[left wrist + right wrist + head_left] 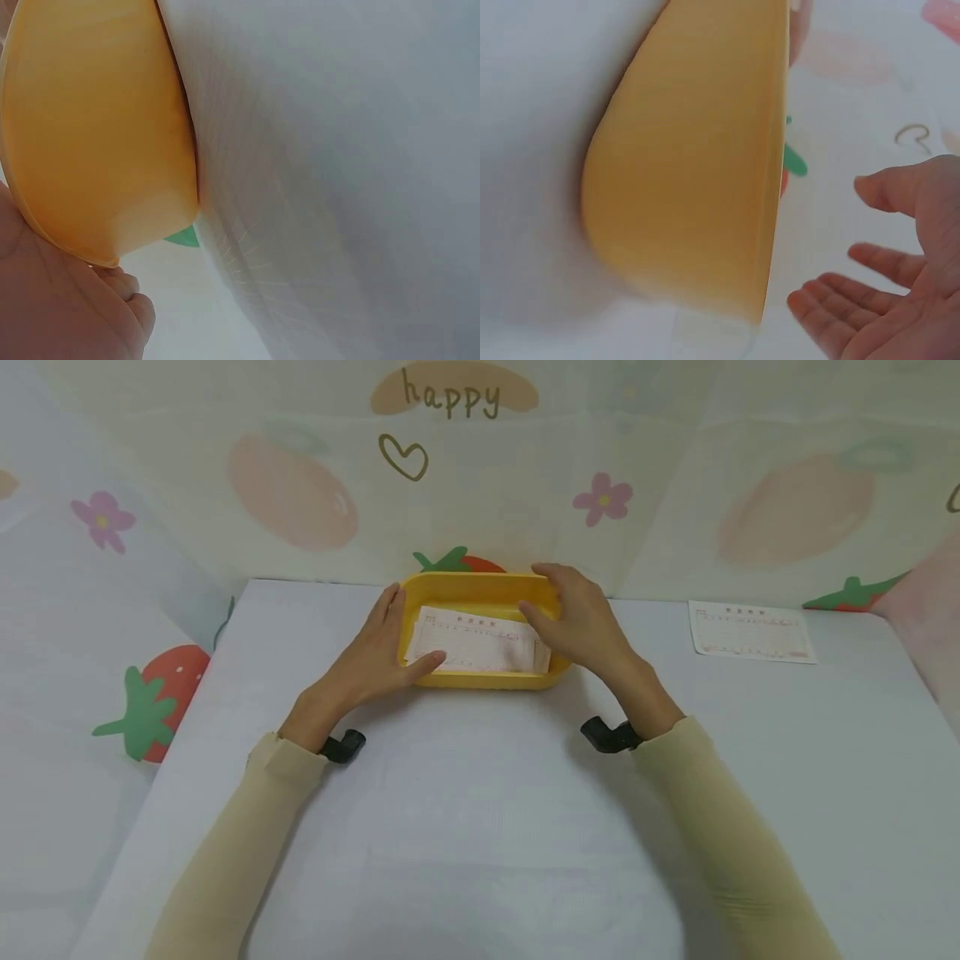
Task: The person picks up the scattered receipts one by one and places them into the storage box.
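Observation:
A yellow plastic basin sits on the table, with printed paper slips lying inside it. At its left end is my left hand, fingers straight along the outside and thumb reaching over the near rim. The left wrist view shows that palm right at the rim, partly hidden by the basin wall. Over the basin's right end hovers my right hand, its thumb and fingers spread apart. In the right wrist view, the right hand's fingers are apart from the basin's rim, with nothing between them.
Another printed slip lies flat toward the back right of the table. The white tabletop stretches out in front of the basin. Behind it hangs a cloth backdrop patterned with fruit and flowers.

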The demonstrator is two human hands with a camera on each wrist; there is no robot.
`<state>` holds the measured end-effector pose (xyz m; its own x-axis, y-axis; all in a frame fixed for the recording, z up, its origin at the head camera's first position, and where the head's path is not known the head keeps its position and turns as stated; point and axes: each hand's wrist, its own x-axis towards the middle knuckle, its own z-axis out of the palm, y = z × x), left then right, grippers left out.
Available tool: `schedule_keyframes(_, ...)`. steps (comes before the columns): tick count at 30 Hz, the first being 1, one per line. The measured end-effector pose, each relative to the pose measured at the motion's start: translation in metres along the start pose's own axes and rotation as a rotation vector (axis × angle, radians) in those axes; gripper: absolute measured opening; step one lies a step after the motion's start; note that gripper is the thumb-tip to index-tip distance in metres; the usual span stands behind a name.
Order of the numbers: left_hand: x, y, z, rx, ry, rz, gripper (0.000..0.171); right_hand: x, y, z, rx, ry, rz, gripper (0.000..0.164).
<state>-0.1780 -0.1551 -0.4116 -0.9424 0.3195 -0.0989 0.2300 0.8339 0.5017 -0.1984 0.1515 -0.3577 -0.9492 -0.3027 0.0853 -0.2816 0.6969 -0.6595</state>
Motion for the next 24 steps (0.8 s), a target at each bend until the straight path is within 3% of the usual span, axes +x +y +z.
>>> schedule_keyframes(12, 0.000, 0.001, 0.000, -0.004, 0.000, 0.004, 0.119, -0.019, 0.037, -0.028, 0.018, 0.103, -0.026, 0.051)
schedule_keyframes(24, 0.001, 0.000, 0.002, -0.002, 0.005, -0.004, 0.119, -0.037, 0.076, -0.054, -0.014, 0.125, 0.019, 0.049)
